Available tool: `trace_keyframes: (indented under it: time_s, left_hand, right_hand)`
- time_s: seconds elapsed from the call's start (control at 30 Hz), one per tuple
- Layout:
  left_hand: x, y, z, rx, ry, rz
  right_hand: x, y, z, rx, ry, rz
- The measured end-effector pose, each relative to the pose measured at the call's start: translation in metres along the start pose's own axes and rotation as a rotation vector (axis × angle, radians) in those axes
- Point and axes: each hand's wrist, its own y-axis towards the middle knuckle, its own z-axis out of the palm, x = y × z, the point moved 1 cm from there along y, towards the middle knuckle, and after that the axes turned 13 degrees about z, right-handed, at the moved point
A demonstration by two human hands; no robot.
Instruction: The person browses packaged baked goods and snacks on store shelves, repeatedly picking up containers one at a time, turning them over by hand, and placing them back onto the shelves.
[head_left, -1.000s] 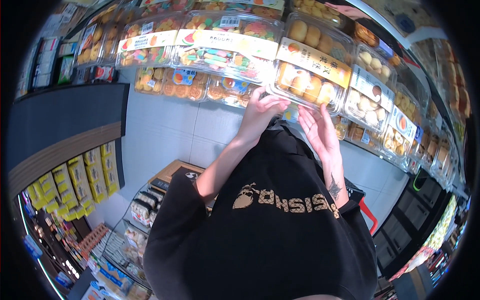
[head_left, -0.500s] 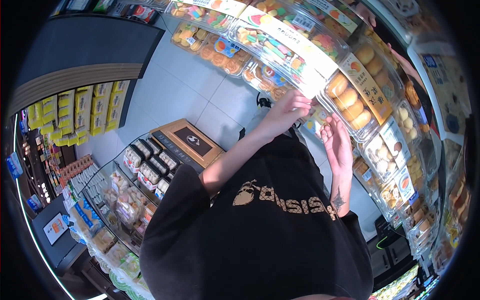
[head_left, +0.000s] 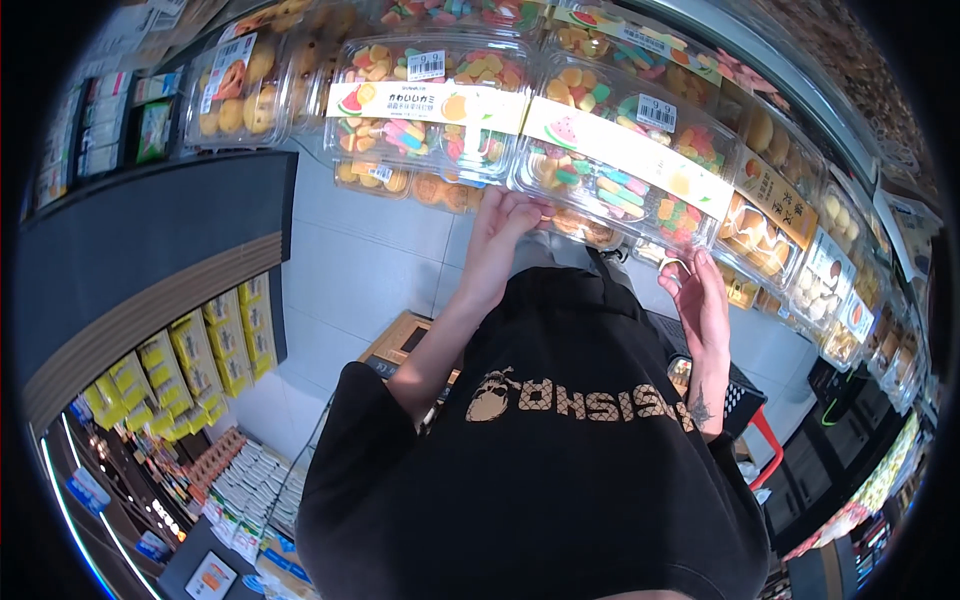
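A clear plastic box of colourful gummy candy (head_left: 620,195), banded with a white fruit-printed paper sleeve, lies on the display. At its near left corner, my left hand (head_left: 500,240) has curled fingers against the edge. My right hand (head_left: 700,300) is bent around the near right corner, its fingertips at the rim; part of this grip is blurred by glare. A similar box of gummy candy (head_left: 430,105) stands directly to the left. To the right sits a box of bread rolls (head_left: 765,235) with an orange sleeve.
Boxes of cookies (head_left: 245,95) stand at the far left of the display, and round pastries (head_left: 445,190) sit on a lower level. A dark counter (head_left: 150,240) with yellow packets (head_left: 190,360) is at left. A red-handled basket (head_left: 765,445) is at right, low by my side.
The view has swung toward the left part of the display. Both hands have shifted from between the candy box and the bread rolls to the candy box's two near corners.
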Motion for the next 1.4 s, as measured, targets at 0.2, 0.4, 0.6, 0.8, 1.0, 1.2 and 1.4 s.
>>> trace_keyframes:
  time_s: [0.2,0.4,0.6,0.8,1.0,1.2,1.4]
  left_hand:
    - [-0.008,0.005,-0.014,0.045,-0.006,-0.113]
    - [-0.018,-0.002,-0.002,-0.026,-0.136,-0.089]
    - [-0.01,-0.009,-0.008,0.046,-0.164,-0.103]
    - [-0.004,-0.018,0.002,0.278,0.11,-0.246]
    - [0.003,-0.089,0.055,0.316,0.154,-0.129]
    - [0.083,-0.129,0.07,0.709,-0.619,-0.469]
    - [0.136,-0.144,0.075,0.815,-0.882,-0.605]
  right_hand:
    - [-0.01,-0.003,0.019,-0.31,-0.088,-0.156]
    - [-0.027,-0.021,0.017,-0.359,-0.071,-0.249]
    - [-0.047,-0.053,0.024,-0.184,0.021,-0.419]
    - [-0.043,-0.1,0.034,-0.128,-0.534,-0.804]
    - [-0.015,-0.09,0.045,0.066,-0.787,-1.224]
    - [0.003,-0.047,0.074,-0.002,-1.213,-0.938]
    - [-0.021,-0.047,0.056,0.166,-1.297,-0.513]
